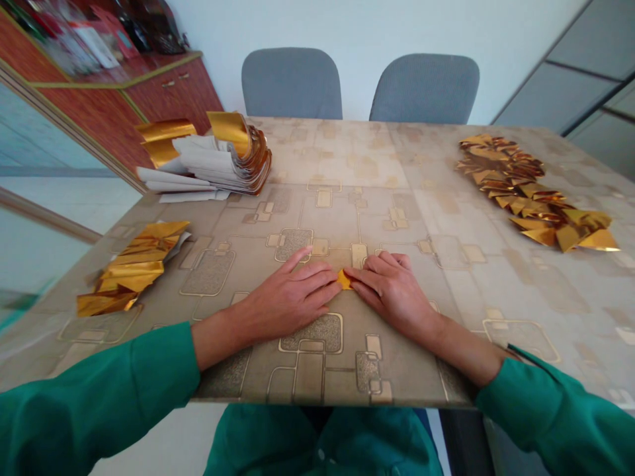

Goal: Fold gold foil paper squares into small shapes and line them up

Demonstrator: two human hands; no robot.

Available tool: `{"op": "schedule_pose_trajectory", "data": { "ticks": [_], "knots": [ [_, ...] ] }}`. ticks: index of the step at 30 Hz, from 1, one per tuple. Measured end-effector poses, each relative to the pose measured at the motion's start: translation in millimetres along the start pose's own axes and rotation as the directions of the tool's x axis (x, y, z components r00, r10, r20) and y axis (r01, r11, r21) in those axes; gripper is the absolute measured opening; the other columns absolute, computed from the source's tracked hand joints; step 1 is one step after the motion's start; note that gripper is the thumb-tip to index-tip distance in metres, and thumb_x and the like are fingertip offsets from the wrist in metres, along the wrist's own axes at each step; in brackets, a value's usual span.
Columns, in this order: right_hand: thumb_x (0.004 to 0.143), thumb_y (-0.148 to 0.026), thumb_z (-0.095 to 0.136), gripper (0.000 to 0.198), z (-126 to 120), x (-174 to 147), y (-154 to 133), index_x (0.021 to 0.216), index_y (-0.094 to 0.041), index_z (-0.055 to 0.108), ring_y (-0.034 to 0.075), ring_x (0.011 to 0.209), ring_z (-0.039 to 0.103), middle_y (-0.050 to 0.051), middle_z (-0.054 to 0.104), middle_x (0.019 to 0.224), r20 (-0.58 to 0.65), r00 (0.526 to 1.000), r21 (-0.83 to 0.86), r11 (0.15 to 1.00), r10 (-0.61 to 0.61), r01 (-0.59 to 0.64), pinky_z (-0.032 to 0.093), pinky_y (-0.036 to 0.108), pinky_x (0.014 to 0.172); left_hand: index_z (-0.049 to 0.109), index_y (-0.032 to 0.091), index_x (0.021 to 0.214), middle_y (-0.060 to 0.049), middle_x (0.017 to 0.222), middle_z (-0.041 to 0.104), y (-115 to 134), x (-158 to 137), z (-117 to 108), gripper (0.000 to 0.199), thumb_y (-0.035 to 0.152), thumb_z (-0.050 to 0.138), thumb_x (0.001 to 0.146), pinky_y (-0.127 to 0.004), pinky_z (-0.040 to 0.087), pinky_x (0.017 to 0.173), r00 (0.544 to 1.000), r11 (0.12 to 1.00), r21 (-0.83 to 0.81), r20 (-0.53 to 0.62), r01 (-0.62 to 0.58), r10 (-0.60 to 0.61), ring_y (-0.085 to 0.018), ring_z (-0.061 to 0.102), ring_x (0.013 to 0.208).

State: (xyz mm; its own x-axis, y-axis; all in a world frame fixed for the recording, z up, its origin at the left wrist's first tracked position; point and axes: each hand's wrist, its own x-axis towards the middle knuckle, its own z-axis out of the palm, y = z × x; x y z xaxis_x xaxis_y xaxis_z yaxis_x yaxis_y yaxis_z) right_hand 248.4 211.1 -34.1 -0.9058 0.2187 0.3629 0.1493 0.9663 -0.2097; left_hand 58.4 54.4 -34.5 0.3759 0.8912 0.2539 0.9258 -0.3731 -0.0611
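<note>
Tablecloth (pixel 397 370) with beige geometric print covers the table; two grey chairs (pixel 292 84) stand beyond. Creased, shiny gold-foil pieces (pixel 536 192) lie far right, curled gold-and-white sheets (pixel 208 165) far left. Between the hands, near the front edge, is a small gold-foil strip (pixel 344 279): left hand (pixel 295 294) fairly straight-fingered against it, grip unclear; right hand (pixel 394 291) curled, pinching its end.

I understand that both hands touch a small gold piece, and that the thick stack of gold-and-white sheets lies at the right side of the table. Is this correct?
One detail is wrong: the thick stack of sheets lies at the left side of the table, as the head view shows. The left hand and right hand do both touch the small gold piece.
</note>
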Motion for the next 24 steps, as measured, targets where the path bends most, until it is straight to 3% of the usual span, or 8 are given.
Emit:
{"op": "schedule_pose_trajectory", "data": {
  "ticks": [10,14,18,24],
  "knots": [
    [0.094,-0.031,0.063,0.019,-1.8,-4.5,2.4,0.108,-0.027,0.074,0.019,0.085,0.048,0.003,0.064,0.086,0.006,0.995,0.061,0.993,0.097,-0.097,0.026,0.034,0.077,0.055,0.019,0.133,-0.007,0.129,0.064,-0.7,-1.9,-3.0,0.043,0.045,0.053,0.098,-0.054,0.004,0.124,0.999,1.000,-0.003,0.032,-0.006,0.006,-0.026,0.050,0.130],
    [0.098,-0.032,0.056,0.020,-8.1,-7.4,3.8,0.102,-0.026,0.074,0.019,0.084,0.046,0.003,0.064,0.084,-0.012,0.998,0.017,0.998,0.056,-0.056,0.025,0.034,0.076,0.057,0.021,0.132,-0.006,0.130,0.064,-0.2,-4.8,-2.4,0.041,0.045,0.052,0.099,-0.053,0.005,0.124,0.999,0.998,-0.052,-0.009,0.041,-0.041,-0.025,0.050,0.131],
    [0.099,-0.030,0.054,0.021,-10.6,-4.8,-0.7,0.110,-0.024,0.072,0.019,0.085,0.045,0.003,0.066,0.088,-0.036,0.999,-0.094,0.996,-0.001,-0.003,0.026,0.036,0.080,0.062,0.018,0.124,-0.008,0.135,0.062,2.5,6.2,-2.0,0.038,0.045,0.054,0.098,-0.053,0.008,0.124,0.998,0.996,-0.075,-0.002,0.055,-0.055,-0.027,0.047,0.135],
    [0.096,-0.028,0.059,0.015,-17.3,-3.6,-0.4,0.100,-0.023,0.072,0.021,0.087,0.045,0.002,0.065,0.083,0.028,0.993,-0.221,0.968,-0.119,0.122,0.026,0.039,0.088,0.064,0.021,0.116,-0.003,0.134,0.064,-0.7,11.9,2.3,0.028,0.041,0.056,0.098,-0.053,0.004,0.124,0.999,0.998,-0.045,0.006,0.053,-0.053,-0.026,0.050,0.133]
  ]
}}
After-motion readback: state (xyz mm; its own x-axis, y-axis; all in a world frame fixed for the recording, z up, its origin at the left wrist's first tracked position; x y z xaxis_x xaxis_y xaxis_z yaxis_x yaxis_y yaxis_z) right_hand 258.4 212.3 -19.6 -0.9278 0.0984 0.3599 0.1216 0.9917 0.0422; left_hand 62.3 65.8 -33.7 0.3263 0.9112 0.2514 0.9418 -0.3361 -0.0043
